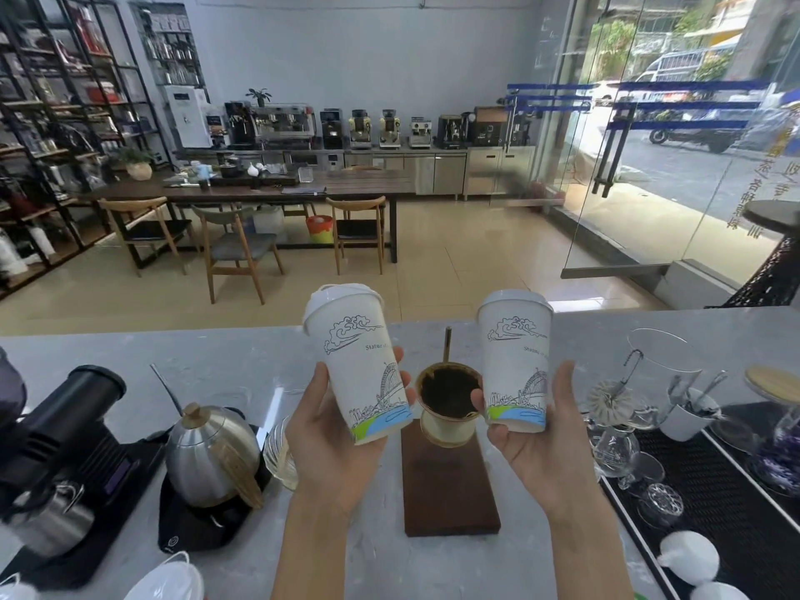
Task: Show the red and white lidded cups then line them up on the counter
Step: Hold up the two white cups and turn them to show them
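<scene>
Cups up: left cup (362,361) tilted in your left hand (333,430) at eleven o'clock, right cup (516,361) upright at one o'clock, right hand (541,435); each grip wrapped low. Light, crushable paper; hold mid-wall, gently, above the table (242,365).

Two lidded cups are held above the tabletop (242,365), the left cup (361,365) tilted in the left hand (333,430) and the right cup (515,365) upright in the right hand (541,435). Between them, lower, a dripper (448,404) stands over a wooden board (448,491). A kettle (212,456) sits left of the board, glassware (614,452) to its right.
</scene>
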Tool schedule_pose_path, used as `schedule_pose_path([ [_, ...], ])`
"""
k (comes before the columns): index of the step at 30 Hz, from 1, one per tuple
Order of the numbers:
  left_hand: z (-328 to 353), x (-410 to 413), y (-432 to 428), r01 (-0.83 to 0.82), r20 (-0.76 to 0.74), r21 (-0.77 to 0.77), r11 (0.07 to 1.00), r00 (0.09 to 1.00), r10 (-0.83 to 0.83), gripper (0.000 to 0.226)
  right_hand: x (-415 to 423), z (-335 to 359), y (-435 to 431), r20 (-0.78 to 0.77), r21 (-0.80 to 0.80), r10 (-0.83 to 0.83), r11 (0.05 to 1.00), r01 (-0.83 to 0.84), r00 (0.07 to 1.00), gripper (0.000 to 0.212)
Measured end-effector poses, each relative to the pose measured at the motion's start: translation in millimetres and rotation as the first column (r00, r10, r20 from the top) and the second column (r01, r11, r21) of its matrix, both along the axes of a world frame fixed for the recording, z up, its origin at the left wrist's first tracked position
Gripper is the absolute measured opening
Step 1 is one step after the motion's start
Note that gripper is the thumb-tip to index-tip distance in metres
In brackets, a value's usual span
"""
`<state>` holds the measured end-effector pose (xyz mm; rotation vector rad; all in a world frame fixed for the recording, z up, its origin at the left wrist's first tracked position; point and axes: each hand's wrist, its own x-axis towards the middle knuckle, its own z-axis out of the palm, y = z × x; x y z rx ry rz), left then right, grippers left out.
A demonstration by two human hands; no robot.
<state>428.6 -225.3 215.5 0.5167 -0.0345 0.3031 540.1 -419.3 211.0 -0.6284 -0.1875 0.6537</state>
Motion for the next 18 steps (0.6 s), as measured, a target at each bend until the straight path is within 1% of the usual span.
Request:
schedule_pose_path([
  [2,0.8,0.7,-1.5,-0.038,-0.029,0.035,0.999,0.999,0.039,0.075,-0.3,-0.4,0.2,0.018,-0.017,-0.006,1.0,0.006,1.0,0.055],
  [3,1.6,0.6,-2.2,-0.066,-0.046,0.053,0.996,0.997,0.069,0.081,-0.6,-0.8,0.5,0.015,-0.021,0.01,1.0,-0.009,1.0,0.054],
  [7,8.1,0.5,-6.2,-0.124,-0.117,0.166,0.978,0.983,0.144,0.094,-0.6,-2.5,2.2,-0.046,0.013,0.114,0.993,-0.114,0.992,0.06],
  [9,10.6,2.0,-7.8,-0.153,-0.141,0.204,0.967,0.973,0.184,0.103,-0.4,-3.8,2.3,-0.084,0.048,0.136,0.99,-0.133,0.987,0.062],
  [10,10.8,2.6,-8.1,-0.166,-0.142,0.215,0.962,0.97,0.199,0.104,-0.3,-4.2,2.5,-0.097,0.065,0.139,0.989,-0.133,0.986,0.063],
  [12,8.7,2.3,-7.4,-0.18,-0.119,0.208,0.961,0.971,0.207,0.096,-0.2,-4.3,2.7,-0.102,0.075,0.126,0.99,-0.119,0.987,0.069],
  [15,3.4,-1.7,-2.1,-0.154,-0.074,0.073,0.985,0.985,0.159,0.074,0.4,-4.0,1.6,-0.069,0.034,0.096,0.995,-0.094,0.993,0.079],
  [18,2.4,-4.7,1.9,-0.112,-0.036,-0.014,0.994,0.993,0.111,0.066,1.9,-5.2,-0.5,-0.012,0.006,0.084,0.996,-0.084,0.996,0.069],
])
